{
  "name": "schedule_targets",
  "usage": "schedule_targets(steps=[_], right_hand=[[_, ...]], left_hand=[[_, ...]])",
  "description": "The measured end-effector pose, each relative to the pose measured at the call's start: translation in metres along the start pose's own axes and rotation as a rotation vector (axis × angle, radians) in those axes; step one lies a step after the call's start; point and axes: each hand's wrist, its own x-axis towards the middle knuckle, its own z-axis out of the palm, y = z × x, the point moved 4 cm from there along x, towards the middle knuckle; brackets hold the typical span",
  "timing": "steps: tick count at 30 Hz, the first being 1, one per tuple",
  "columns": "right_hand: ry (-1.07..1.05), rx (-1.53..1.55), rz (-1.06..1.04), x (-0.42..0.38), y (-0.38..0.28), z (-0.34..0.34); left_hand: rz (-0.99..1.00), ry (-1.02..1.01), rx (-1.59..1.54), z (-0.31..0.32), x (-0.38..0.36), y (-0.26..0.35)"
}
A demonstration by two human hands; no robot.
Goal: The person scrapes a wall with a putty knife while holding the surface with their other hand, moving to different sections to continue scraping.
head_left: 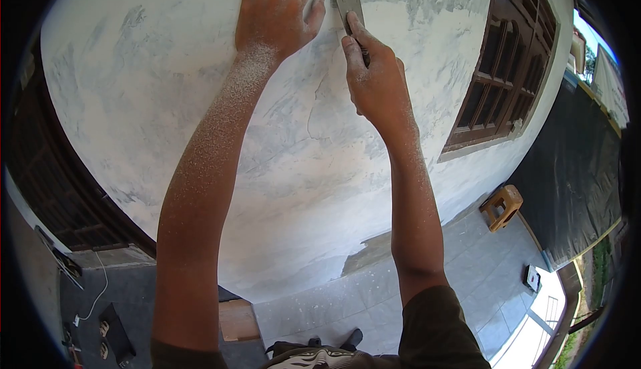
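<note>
Right hand (374,79) grips a scraper (348,5) against the wall (167,89); at nine o'clock beside it, left hand (277,12) presses flat, fingers spread.

One camera on my head, close to a white wall

My only view looks forward and a bit down, very near the wall (167,69). It bends like a fish eye: a window (497,69) shows at the right and the tiled floor (374,295) at the bottom.
</note>
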Motion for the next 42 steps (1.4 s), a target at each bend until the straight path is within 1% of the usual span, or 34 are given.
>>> schedule_targets(steps=[3,9,11,15,17,18,20,21,23,24,26,28,30,34,35,36,37,39,42], right_hand=[[-0.016,0.079,0.044,0.010,0.001,-0.002],[-0.014,0.015,-0.026,0.002,0.003,-0.006],[-0.076,0.071,0.090,0.011,-0.001,-0.009],[-0.099,0.035,0.107,0.008,-0.001,-0.009],[0.042,-0.034,-0.109,-0.002,0.008,-0.004],[0.040,-0.037,-0.104,-0.001,0.004,-0.007],[-0.051,0.071,0.041,0.006,0.001,-0.011],[-0.053,0.074,0.047,0.004,-0.003,-0.013],[-0.110,0.059,0.123,0.000,-0.006,-0.012],[-0.111,0.059,0.121,-0.002,0.001,-0.008],[0.024,-0.019,-0.104,-0.013,0.010,-0.003],[0.025,-0.017,-0.079,0.000,0.001,-0.005],[-0.074,0.046,0.072,0.008,-0.004,-0.009],[-0.107,0.008,0.102,-0.004,0.001,-0.005],[-0.036,-0.017,-0.006,-0.005,0.007,-0.001],[0.036,-0.041,-0.115,-0.005,-0.001,-0.002],[0.036,-0.041,-0.116,0.001,-0.004,-0.003],[-0.027,0.005,0.013,0.012,-0.007,-0.005],[-0.028,-0.003,0.019,0.002,-0.006,-0.004]], left_hand=[[-0.004,-0.024,-0.011,0.001,-0.002,0.001],[-0.006,0.002,0.004,0.001,-0.001,0.000],[0.007,0.019,0.014,0.003,-0.002,0.000],[-0.009,0.010,-0.001,-0.002,-0.003,0.002],[-0.006,0.019,-0.032,-0.001,-0.001,0.001],[-0.007,0.015,-0.036,-0.002,-0.004,0.002],[-0.010,-0.001,-0.030,-0.001,-0.006,0.002],[-0.008,-0.008,-0.032,-0.004,-0.006,0.003],[-0.004,-0.007,-0.010,-0.008,-0.007,0.003],[-0.005,-0.006,-0.009,-0.006,-0.005,0.004],[-0.011,-0.005,-0.026,-0.004,-0.004,0.004],[-0.007,0.007,-0.026,-0.001,0.001,0.000],[-0.007,-0.009,-0.041,-0.001,-0.002,0.001],[-0.006,0.000,-0.023,-0.001,-0.003,0.002],[-0.008,0.015,-0.024,0.000,-0.002,0.001],[-0.012,0.021,-0.020,-0.001,-0.001,0.000],[-0.008,0.022,-0.016,-0.001,-0.001,0.000],[0.003,0.011,-0.021,0.000,-0.003,0.002],[-0.013,-0.006,-0.009,0.000,-0.003,0.001]])
